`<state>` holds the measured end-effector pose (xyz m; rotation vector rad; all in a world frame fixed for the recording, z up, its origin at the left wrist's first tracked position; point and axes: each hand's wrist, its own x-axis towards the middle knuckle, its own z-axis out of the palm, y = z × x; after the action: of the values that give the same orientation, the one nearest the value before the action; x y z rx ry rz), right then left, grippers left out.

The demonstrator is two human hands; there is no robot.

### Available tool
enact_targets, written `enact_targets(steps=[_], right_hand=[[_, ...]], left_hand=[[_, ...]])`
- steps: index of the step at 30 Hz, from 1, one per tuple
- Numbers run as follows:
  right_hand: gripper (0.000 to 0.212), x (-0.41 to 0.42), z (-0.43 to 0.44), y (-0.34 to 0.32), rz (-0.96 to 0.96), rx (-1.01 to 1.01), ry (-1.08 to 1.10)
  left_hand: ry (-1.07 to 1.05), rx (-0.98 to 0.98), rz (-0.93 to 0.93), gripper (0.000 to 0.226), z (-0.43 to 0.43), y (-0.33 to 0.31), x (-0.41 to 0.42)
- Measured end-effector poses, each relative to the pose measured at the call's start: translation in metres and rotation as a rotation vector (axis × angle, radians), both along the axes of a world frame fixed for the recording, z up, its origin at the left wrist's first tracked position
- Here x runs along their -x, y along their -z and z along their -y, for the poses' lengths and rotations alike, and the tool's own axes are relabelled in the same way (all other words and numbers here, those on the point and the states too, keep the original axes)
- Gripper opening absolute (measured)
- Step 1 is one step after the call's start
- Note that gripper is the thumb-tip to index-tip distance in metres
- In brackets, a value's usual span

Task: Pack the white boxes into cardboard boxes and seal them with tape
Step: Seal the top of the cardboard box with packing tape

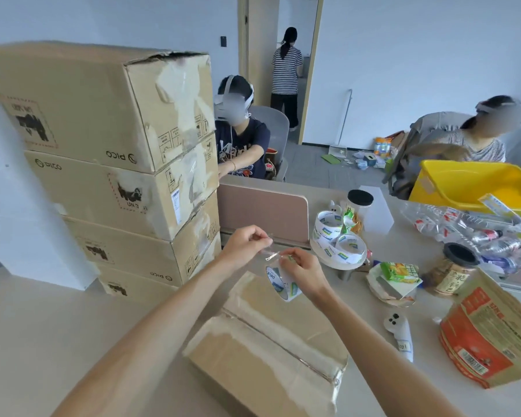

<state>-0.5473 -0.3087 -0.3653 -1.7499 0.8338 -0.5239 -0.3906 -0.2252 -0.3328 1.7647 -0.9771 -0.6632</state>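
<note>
A closed cardboard box (265,347) lies on the table in front of me, its flaps down with a seam along the top. Just above its far end my right hand (304,272) grips a roll of clear tape (283,284). My left hand (247,242) pinches the loose end of the tape (269,254), pulled a short way off the roll. No white boxes show.
Several stacked cardboard boxes (118,164) stand at left. Spare tape rolls (340,242), jars, snack bags (487,335) and a yellow bin (475,182) crowd the right side. A divider panel (262,212) stands behind. Three people are beyond the table.
</note>
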Motion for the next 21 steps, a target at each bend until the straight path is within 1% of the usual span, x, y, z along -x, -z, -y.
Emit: enact_targets(steps=[3, 4, 9, 12, 14, 15, 17, 18, 21], right_hand=[[0.019, -0.028, 0.013, -0.003, 0.018, 0.056, 0.077], [0.02, -0.036, 0.018, -0.005, 0.027, 0.069, 0.106], [0.042, -0.07, 0.054, -0.009, 0.062, 0.113, 0.199], [0.064, -0.083, 0.072, -0.007, 0.066, 0.144, 0.178], [0.072, -0.087, 0.082, -0.005, 0.118, 0.126, 0.197], [0.078, -0.088, 0.087, -0.003, 0.165, 0.086, 0.237], [0.079, -0.087, 0.096, 0.002, 0.217, 0.016, 0.325], [0.078, -0.086, 0.101, 0.006, 0.206, 0.012, 0.371], [0.065, -0.085, 0.108, 0.017, 0.158, 0.054, 0.453]], left_hand=[[0.031, 0.006, 0.055, 0.008, 0.027, -0.006, -0.031], [0.05, 0.007, 0.081, 0.009, 0.039, -0.008, -0.04], [0.134, 0.017, 0.226, 0.009, 0.105, -0.014, -0.08], [0.161, 0.011, 0.276, 0.01, 0.144, -0.014, -0.098], [0.194, -0.006, 0.317, 0.008, 0.167, -0.01, -0.104], [0.207, -0.016, 0.341, 0.008, 0.177, -0.007, -0.107], [0.207, -0.024, 0.374, 0.009, 0.192, -0.003, -0.112], [0.206, -0.015, 0.381, 0.008, 0.2, -0.001, -0.114], [0.218, -0.015, 0.439, 0.009, 0.212, -0.001, -0.114]])
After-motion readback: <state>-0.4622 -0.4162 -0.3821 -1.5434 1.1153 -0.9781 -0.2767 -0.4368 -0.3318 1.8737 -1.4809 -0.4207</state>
